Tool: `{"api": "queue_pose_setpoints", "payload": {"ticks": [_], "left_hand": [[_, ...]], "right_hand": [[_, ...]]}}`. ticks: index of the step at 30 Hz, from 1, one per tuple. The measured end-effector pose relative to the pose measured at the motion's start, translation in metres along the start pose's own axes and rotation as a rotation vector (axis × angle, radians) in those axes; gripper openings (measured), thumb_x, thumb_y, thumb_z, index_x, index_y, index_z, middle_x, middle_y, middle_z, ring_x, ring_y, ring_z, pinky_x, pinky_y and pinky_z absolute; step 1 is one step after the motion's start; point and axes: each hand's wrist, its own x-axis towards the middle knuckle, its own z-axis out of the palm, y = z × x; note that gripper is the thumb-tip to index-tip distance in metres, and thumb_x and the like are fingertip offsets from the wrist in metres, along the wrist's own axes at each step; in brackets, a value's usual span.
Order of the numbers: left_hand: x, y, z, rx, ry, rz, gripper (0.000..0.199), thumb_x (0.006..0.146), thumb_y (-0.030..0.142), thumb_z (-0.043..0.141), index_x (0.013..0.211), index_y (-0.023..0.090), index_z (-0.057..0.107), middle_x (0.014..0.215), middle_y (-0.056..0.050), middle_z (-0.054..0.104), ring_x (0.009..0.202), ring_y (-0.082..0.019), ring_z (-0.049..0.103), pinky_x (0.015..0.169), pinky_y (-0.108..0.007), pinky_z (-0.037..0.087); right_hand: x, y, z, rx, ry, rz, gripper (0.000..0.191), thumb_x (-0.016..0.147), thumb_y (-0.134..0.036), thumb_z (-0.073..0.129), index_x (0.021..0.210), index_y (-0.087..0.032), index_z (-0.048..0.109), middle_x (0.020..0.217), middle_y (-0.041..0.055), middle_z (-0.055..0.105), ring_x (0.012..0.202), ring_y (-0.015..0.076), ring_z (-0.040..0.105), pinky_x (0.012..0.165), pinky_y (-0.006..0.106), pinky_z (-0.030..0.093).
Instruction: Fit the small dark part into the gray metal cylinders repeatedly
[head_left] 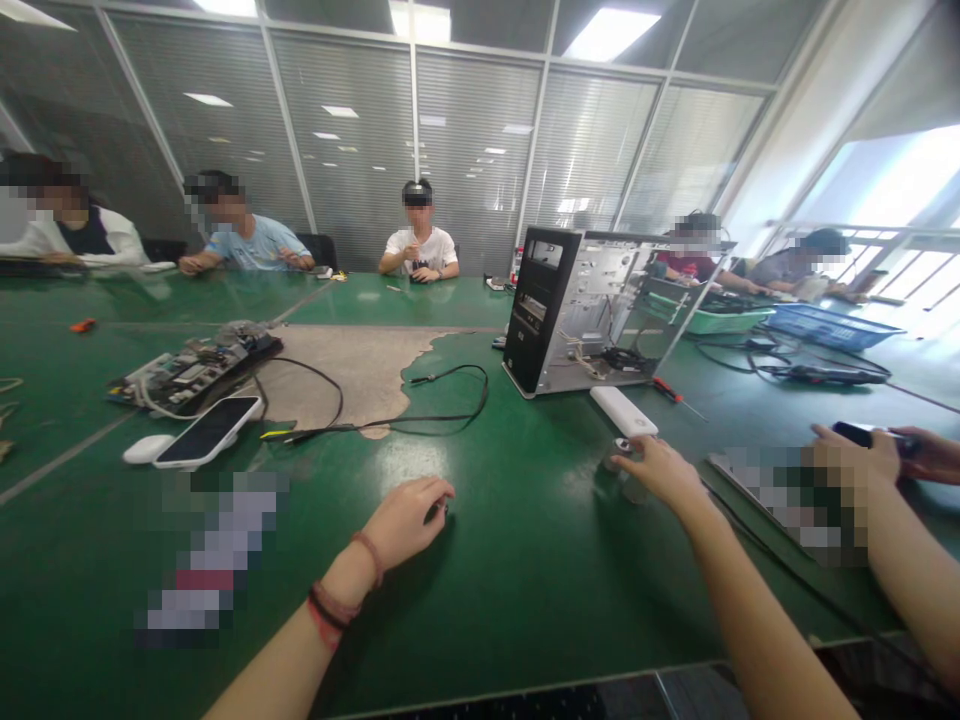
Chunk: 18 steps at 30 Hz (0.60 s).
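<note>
My left hand (409,515) rests low over the table with its fingers curled round a small black object (433,512), mostly hidden by the fingers. Farther right, my right hand (664,468) reaches forward, thumb and fingers about a small round thing with a whitish top (621,446); its kind is too small to tell. Just beyond that hand lies a white oblong device (624,410), like a power bank. Behind it stands an opened computer case (585,310) with a black front, and a red-handled screwdriver (669,391) lies beside the case.
On the green table (517,590) lie a circuit-board assembly (199,370), a white phone (210,432), black cables (450,415) and a blurred-out sheet (217,555). At right, another person's hands (862,455) hold a dark device. Blue basket (832,328) and several people sit beyond.
</note>
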Motion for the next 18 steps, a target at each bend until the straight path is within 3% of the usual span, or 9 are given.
{"api": "queue_pose_setpoints", "payload": {"ticks": [3, 9, 13, 18], "left_hand": [[0.0, -0.001, 0.0, -0.017, 0.012, -0.006, 0.021, 0.081, 0.011, 0.046, 0.097, 0.019, 0.058, 0.089, -0.003, 0.064, 0.083, -0.016, 0.06, 0.077, -0.026, 0.047], [0.001, -0.001, 0.0, -0.026, 0.005, -0.007, 0.021, 0.08, 0.011, 0.046, 0.096, 0.019, 0.058, 0.089, -0.003, 0.064, 0.082, -0.016, 0.06, 0.077, -0.026, 0.047], [0.001, -0.001, 0.0, -0.034, 0.019, -0.002, 0.022, 0.08, 0.011, 0.047, 0.096, 0.019, 0.058, 0.088, -0.003, 0.064, 0.081, -0.016, 0.059, 0.076, -0.026, 0.046], [0.001, -0.001, -0.003, -0.012, -0.002, -0.023, 0.021, 0.081, 0.011, 0.045, 0.096, 0.019, 0.057, 0.085, -0.003, 0.063, 0.079, -0.016, 0.059, 0.074, -0.025, 0.046]], "right_hand": [[0.002, -0.016, 0.001, -0.121, -0.07, 0.021, 0.04, 0.079, -0.047, 0.049, 0.101, -0.016, 0.062, 0.107, 0.0176, 0.064, 0.097, 0.035, 0.06, 0.074, 0.047, 0.043], [-0.004, -0.04, -0.003, -0.163, 0.014, -0.068, 0.031, 0.082, -0.038, 0.048, 0.101, -0.014, 0.055, 0.088, 0.0138, 0.069, 0.09, 0.031, 0.063, 0.082, 0.043, 0.039], [-0.011, -0.075, -0.008, 0.072, 0.023, -0.268, 0.027, 0.083, -0.035, 0.049, 0.104, -0.018, 0.05, 0.087, 0.0087, 0.067, 0.084, 0.0262, 0.064, 0.076, 0.035, 0.042], [-0.029, -0.132, -0.001, 0.507, -0.161, -0.532, 0.026, 0.083, -0.032, 0.052, 0.106, -0.021, 0.048, 0.093, 0.0041, 0.065, 0.085, 0.0199, 0.063, 0.073, 0.031, 0.045]]}}
